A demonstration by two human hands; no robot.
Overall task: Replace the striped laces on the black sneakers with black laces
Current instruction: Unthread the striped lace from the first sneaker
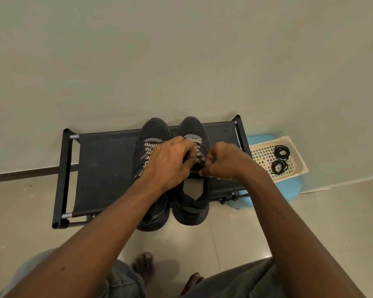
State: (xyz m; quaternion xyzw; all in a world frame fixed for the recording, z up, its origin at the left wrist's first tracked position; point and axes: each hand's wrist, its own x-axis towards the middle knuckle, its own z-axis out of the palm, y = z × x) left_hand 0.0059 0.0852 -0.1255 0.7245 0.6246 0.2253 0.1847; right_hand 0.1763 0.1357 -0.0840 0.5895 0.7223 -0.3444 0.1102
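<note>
Step in hand: undoing the striped lace [195, 142] on the right-side sneaker [192, 127], 1 of 2 on the black rack [99, 164]. Left hand [170, 160] and right hand [224, 162] both have fingers curled, pinching the lace near the top eyelets. The other sneaker [153, 130] is fully laced. 2 black lace coils [281, 151] lie untouched in the basket [300, 164], well apart. Next, likely: free the ends and pull the lace out eyelet by eyelet. That needs a fine pinch.

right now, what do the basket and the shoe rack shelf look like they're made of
Basket: probably moulded plastic, cream, matte; its floor is a regular lattice of square holes with a smooth solid rim.
Shoe rack shelf: apparently black fabric, matte, stretched flat between silvery, likely metal rods.
</note>
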